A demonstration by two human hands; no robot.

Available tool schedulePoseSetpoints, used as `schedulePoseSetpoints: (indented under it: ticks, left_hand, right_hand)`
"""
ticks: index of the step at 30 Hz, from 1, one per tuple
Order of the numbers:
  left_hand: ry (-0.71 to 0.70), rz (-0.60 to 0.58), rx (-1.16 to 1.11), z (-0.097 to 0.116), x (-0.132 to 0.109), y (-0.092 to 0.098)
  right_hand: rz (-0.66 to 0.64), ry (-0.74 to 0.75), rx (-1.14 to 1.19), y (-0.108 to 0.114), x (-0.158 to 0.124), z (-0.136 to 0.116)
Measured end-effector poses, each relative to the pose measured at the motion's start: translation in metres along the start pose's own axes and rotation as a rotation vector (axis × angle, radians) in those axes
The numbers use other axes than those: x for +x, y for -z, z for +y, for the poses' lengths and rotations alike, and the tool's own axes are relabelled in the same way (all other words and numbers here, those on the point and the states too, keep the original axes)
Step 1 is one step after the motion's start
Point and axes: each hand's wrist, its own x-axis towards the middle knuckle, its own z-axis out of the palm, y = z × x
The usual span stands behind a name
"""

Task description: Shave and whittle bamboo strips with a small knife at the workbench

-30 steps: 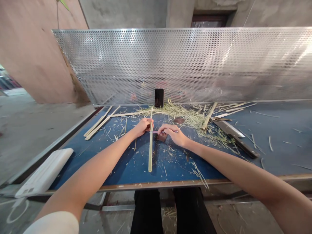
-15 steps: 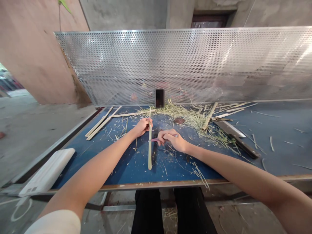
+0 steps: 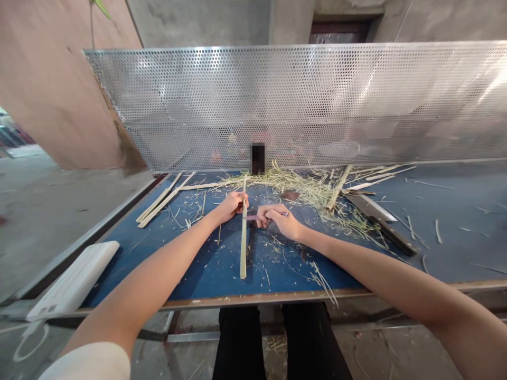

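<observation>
My left hand [image 3: 233, 206] pinches a pale bamboo strip [image 3: 243, 248] near its upper part. The strip points toward me, its near end above the blue tabletop [image 3: 206, 269]. In my closed right hand [image 3: 278, 219] is a small thin knife [image 3: 251, 217], its blade laid across the strip just below my left fingers. Shavings [image 3: 293, 179] lie heaped behind both hands, and small chips are scattered around them.
A large knife [image 3: 380, 221] lies at the right beside a split bamboo piece [image 3: 339, 188]. More strips [image 3: 166, 200] rest at the left. A white power strip [image 3: 75, 279] sits on the left front corner. A perforated metal panel [image 3: 277, 100] stands along the back edge.
The small knife in my right hand has moved up along the strip, away from me and closer to my left fingers. My left hand keeps its hold.
</observation>
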Motion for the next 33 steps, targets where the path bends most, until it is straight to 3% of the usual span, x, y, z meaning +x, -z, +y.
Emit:
schedulePoseSetpoints:
  ticks: [6,12,17,26,33]
  left_hand:
    - [-0.043,0.057,-0.078,0.001,0.0,0.003]
    - [-0.032,0.057,-0.063,0.003,-0.001,0.002]
    - [-0.003,0.021,-0.041,0.001,-0.001,0.002]
    - [-0.008,0.028,-0.042,0.0,0.0,-0.001]
    - [-0.047,0.034,-0.044,0.0,-0.003,-0.001]
  right_hand:
    - [-0.206,0.017,0.009,-0.009,-0.009,-0.01]
    - [-0.021,0.056,-0.06,-0.008,-0.004,-0.006]
    - [-0.108,0.038,-0.038,-0.005,-0.005,-0.011]
    - [-0.066,-0.047,0.127,-0.006,-0.005,-0.007]
    - [-0.152,-0.086,0.237,-0.008,-0.006,0.001]
